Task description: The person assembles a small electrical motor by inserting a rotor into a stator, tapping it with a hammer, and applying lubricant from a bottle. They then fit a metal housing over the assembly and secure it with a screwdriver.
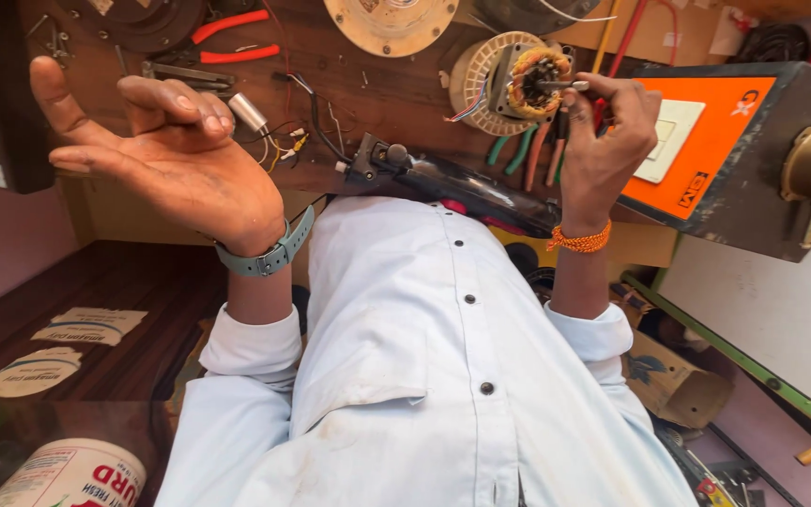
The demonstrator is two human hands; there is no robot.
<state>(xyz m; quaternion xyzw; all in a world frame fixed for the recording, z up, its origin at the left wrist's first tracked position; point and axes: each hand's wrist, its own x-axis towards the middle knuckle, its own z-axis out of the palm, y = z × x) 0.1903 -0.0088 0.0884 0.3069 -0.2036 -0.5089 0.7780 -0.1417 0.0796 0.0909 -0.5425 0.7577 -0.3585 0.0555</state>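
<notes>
My left hand (157, 150) is raised at the left, palm up with fingers loosely curled, and holds nothing; a grey watch (269, 253) is on its wrist. My right hand (603, 141), with an orange thread band on the wrist, grips a thin metal-tipped tool (570, 85). The tip touches a motor stator with copper windings (535, 80), which sits in a round white housing (476, 80) on the wooden bench. My white buttoned shirt (424, 366) fills the lower middle.
On the bench lie red-handled pliers (232, 39), a small silver cylinder with wires (248, 112), a black gun-shaped tool (452, 183) and green- and orange-handled tools (527, 150). An orange-and-black box (734, 150) stands at the right. A white tub (68, 474) sits lower left.
</notes>
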